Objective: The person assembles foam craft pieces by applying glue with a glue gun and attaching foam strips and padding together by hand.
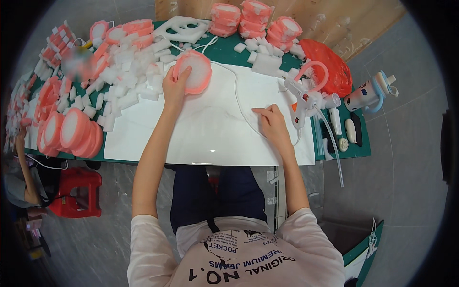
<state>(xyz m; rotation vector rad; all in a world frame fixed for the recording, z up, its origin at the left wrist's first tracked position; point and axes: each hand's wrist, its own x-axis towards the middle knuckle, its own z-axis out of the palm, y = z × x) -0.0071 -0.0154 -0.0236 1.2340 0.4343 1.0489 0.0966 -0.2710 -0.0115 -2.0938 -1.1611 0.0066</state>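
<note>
My left hand point(174, 88) is closed on the edge of a round foam piece point(198, 71), white in the middle with an uneven pink rim. The thumb lies on its white face, and the piece is tilted above the white sheet point(210, 129). Over the right half of the sheet is my right hand point(272, 123), its index finger stretched leftward and the other fingers curled. Nothing shows in that hand. Just right of it lies a white glue gun point(301, 107) with a clear glue stick point(330, 136) trailing off the table edge. A white cord point(239, 98) curves across the sheet beside my right hand.
Loose white foam blocks point(126, 79) are heaped at the left. Pink-rimmed foam stacks point(79, 134) stand at the front left, and more stacks point(225, 19) at the back. A red plastic bag point(330, 67) and a tumbler point(366, 95) are on the right. Another person's arm point(26, 167) shows far left.
</note>
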